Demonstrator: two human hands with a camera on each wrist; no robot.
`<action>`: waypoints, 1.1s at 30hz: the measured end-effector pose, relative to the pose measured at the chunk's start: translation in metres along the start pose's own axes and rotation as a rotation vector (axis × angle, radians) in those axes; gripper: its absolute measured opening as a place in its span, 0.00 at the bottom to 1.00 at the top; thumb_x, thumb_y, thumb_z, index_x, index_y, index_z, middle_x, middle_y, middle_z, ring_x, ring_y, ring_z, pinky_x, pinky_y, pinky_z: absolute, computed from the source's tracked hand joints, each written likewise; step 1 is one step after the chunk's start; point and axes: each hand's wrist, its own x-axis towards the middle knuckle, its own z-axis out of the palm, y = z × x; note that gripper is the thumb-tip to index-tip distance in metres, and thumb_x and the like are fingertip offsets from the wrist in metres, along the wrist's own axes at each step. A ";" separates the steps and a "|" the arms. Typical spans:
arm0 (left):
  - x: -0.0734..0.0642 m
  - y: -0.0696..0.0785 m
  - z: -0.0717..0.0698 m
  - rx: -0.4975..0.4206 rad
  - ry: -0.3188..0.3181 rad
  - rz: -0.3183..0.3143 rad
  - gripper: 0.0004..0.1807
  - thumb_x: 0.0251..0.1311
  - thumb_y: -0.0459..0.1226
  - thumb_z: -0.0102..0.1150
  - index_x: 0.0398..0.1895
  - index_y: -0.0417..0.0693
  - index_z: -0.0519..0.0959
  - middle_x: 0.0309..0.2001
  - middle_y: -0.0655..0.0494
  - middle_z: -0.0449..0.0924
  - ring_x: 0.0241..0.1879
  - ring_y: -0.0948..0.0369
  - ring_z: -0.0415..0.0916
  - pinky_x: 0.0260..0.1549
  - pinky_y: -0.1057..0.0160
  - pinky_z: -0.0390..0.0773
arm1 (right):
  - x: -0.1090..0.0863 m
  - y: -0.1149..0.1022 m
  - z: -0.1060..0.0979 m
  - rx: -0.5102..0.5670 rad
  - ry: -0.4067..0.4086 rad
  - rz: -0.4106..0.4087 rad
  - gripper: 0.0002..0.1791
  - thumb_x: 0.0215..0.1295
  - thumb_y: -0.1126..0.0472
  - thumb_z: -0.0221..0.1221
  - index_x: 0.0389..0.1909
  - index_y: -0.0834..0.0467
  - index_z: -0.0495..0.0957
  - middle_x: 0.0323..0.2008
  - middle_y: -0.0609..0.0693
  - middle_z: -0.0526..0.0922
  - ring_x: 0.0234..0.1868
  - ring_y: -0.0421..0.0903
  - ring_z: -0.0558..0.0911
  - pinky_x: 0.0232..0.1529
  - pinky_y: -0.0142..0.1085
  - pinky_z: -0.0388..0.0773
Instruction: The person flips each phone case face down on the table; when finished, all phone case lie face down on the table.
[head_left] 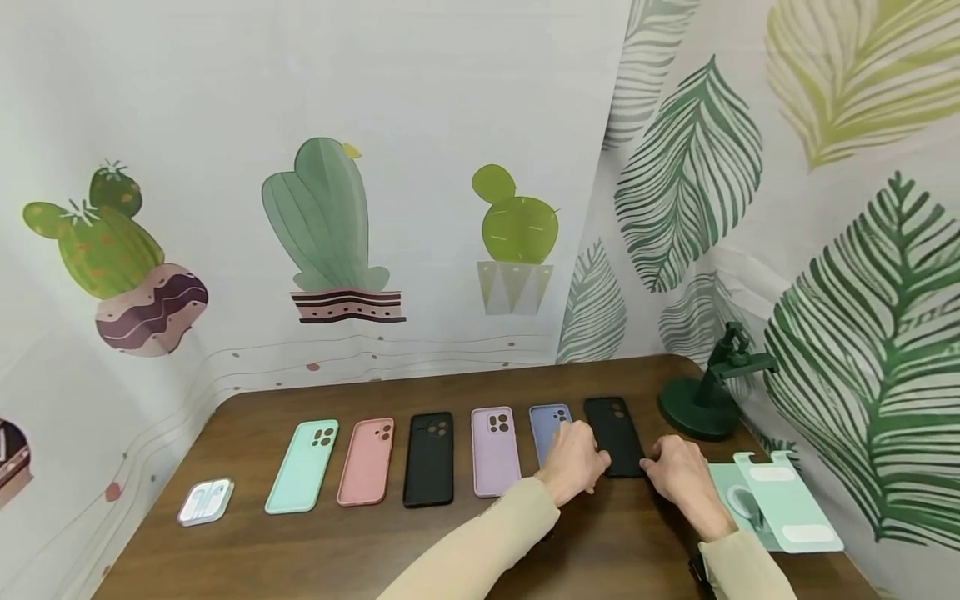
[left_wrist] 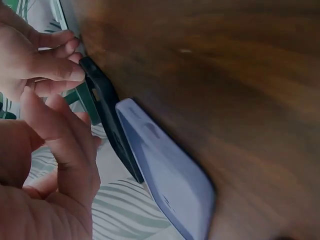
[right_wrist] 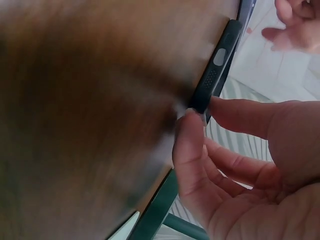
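Right hand seemingly pinches corner of rightmost case.

Free tabletop before pink case (rightward obstacles: left hand, sleeve)

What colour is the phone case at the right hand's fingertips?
Black; the phone case shows best in the head view.
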 end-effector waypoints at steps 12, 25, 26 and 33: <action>0.020 0.008 0.013 0.120 0.006 -0.120 0.12 0.60 0.30 0.72 0.18 0.42 0.86 0.05 0.58 0.75 0.02 0.67 0.72 0.07 0.75 0.70 | 0.047 0.040 0.043 -0.004 0.021 -0.025 0.17 0.67 0.59 0.71 0.19 0.54 0.80 0.22 0.50 0.80 0.28 0.49 0.78 0.30 0.41 0.73; 0.027 0.013 0.024 0.069 0.002 -0.218 0.02 0.54 0.25 0.74 0.28 0.38 0.88 0.05 0.56 0.76 0.04 0.64 0.76 0.08 0.73 0.74 | 0.007 -0.004 0.001 0.000 -0.005 0.019 0.23 0.68 0.65 0.66 0.13 0.53 0.71 0.15 0.46 0.72 0.26 0.48 0.76 0.32 0.39 0.72; 0.028 0.013 0.024 0.059 0.004 -0.224 0.02 0.53 0.25 0.74 0.29 0.37 0.89 0.05 0.55 0.76 0.04 0.64 0.77 0.08 0.73 0.74 | 0.005 -0.005 0.000 0.006 -0.001 0.017 0.23 0.68 0.65 0.66 0.13 0.52 0.71 0.15 0.46 0.73 0.26 0.48 0.76 0.32 0.39 0.71; 0.029 0.011 0.026 -0.049 0.008 -0.253 0.06 0.53 0.23 0.73 0.34 0.31 0.89 0.07 0.51 0.77 0.05 0.61 0.79 0.10 0.70 0.78 | 0.000 -0.008 -0.007 0.033 0.039 0.009 0.14 0.67 0.64 0.67 0.20 0.58 0.81 0.22 0.51 0.83 0.31 0.52 0.82 0.36 0.44 0.80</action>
